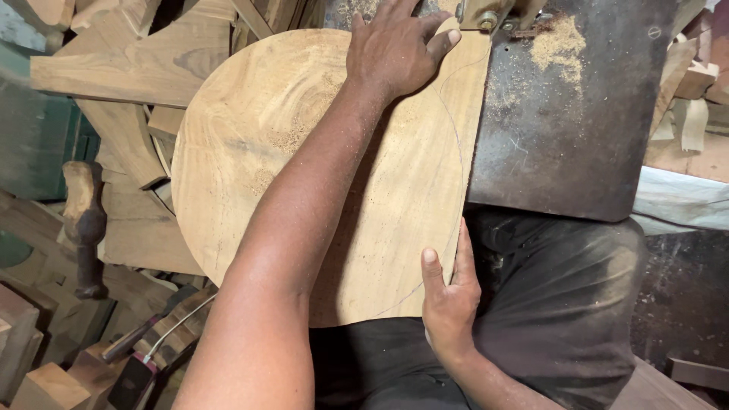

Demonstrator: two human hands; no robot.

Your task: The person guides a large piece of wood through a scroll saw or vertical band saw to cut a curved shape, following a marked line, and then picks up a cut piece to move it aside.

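A large wooden board point(304, 152), cut round on its left side and marked with a thin curved pencil line near its right edge, lies partly on a dark metal saw table point(562, 129). My left hand point(395, 49) presses flat on the board's far end, thumb next to the saw's brass blade guide point(486, 17). At the board's near right edge, my right hand point(448, 296) grips with the thumb on top and the fingers along the side. Sawdust covers the board and my left forearm.
A pile of sawdust point(558, 45) sits on the saw table. Wooden offcuts and planks point(121, 72) are stacked on the left, with a carved wooden piece point(83, 220) and a hand tool point(144, 334) below. My dusty dark trousers point(554, 304) are under the table edge.
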